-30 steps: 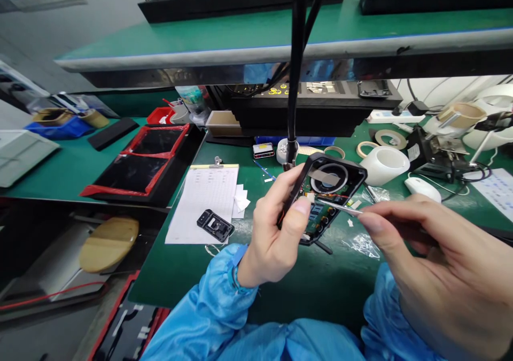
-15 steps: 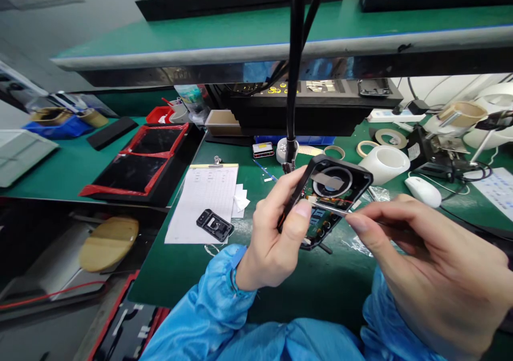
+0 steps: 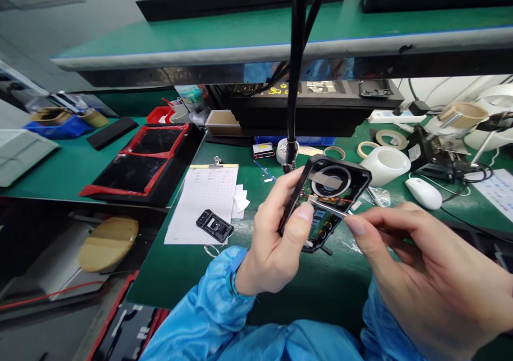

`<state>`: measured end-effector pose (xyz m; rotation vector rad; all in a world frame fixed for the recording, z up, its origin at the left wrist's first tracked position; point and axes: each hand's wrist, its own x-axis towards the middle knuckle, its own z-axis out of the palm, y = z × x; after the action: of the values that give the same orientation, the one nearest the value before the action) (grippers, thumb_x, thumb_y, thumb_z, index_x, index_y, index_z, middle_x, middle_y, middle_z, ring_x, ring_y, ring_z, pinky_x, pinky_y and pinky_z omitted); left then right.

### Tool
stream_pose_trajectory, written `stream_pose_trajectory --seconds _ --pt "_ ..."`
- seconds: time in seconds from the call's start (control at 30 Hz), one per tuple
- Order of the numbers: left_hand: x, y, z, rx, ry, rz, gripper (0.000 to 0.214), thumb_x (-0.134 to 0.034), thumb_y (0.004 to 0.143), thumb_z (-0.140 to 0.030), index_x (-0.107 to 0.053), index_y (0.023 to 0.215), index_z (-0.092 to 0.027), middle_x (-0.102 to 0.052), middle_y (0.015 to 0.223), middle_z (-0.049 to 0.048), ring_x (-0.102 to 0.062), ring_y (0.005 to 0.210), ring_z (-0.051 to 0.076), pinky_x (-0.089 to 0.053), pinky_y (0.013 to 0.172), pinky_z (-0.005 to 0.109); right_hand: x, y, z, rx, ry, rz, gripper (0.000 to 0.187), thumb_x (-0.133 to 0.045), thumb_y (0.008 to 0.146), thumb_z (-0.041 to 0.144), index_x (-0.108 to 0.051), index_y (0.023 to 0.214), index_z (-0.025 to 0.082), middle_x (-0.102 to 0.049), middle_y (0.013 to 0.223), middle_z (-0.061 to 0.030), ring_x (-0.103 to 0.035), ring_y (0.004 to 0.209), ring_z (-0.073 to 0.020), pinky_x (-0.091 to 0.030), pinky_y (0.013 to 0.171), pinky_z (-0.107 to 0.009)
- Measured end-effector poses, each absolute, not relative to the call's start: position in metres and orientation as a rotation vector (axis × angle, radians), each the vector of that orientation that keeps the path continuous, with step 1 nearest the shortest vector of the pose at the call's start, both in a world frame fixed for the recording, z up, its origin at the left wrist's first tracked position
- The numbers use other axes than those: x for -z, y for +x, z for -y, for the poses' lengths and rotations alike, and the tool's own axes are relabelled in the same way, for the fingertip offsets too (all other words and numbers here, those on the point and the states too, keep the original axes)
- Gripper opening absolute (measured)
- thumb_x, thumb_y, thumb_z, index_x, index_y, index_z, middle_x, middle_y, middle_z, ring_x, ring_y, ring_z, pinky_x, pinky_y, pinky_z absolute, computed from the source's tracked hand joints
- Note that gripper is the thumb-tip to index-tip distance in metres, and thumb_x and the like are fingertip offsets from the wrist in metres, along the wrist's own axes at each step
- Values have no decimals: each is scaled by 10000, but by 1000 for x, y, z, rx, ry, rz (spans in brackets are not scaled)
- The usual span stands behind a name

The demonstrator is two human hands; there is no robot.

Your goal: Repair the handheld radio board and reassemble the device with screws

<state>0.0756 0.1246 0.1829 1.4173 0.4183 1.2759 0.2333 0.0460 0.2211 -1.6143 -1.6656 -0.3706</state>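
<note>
Your left hand (image 3: 276, 238) holds a black housing (image 3: 352, 175) up above the green counter (image 3: 188, 275), tilted toward you. Its fingers are closed on the left edge and the thumb presses on the near rim. The open side faces you and shows a round ring and a green board inside. Your right hand (image 3: 425, 275) has its fingers pinched shut on thin tweezers (image 3: 326, 207), with the tips reaching into the housing just beside your left thumb. Whether the tips hold anything is too small to tell. To the left, a small black part (image 3: 215, 225) lies on a printed sheet (image 3: 204, 195), near a black tray (image 3: 144, 160) with red-edged film. A white mouse (image 3: 422, 192) sits on the counter to the right, and tape rolls (image 3: 334, 151) lie behind the housing, under the shelf (image 3: 240, 40).
</note>
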Motion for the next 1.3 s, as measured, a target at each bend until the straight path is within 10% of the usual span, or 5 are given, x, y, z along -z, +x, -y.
stream_pose_trajectory --seconds 0.83,1.3 --pt "-188 75 -122 -1291 1444 -470 368 -598 1223 -308 -693 1575 -261 -787 1592 76 -755 1513 326 -664 1268 463 -217 233 -40 354 -1704 1579 381 -523 1238 530 -680 1007 271 -794 794 36 -759 608 -88 -555 560 -185" --pt "-192 75 -123 -1247 1423 -499 383 -591 1208 -364 -677 1556 -228 -789 1566 117 -757 1496 355 -652 1282 524 -220 269 -43 243 -1496 1931 61 -676 1180 328 -697 1167 272 -853 892 33 -825 640 -105 -618 619 -95"
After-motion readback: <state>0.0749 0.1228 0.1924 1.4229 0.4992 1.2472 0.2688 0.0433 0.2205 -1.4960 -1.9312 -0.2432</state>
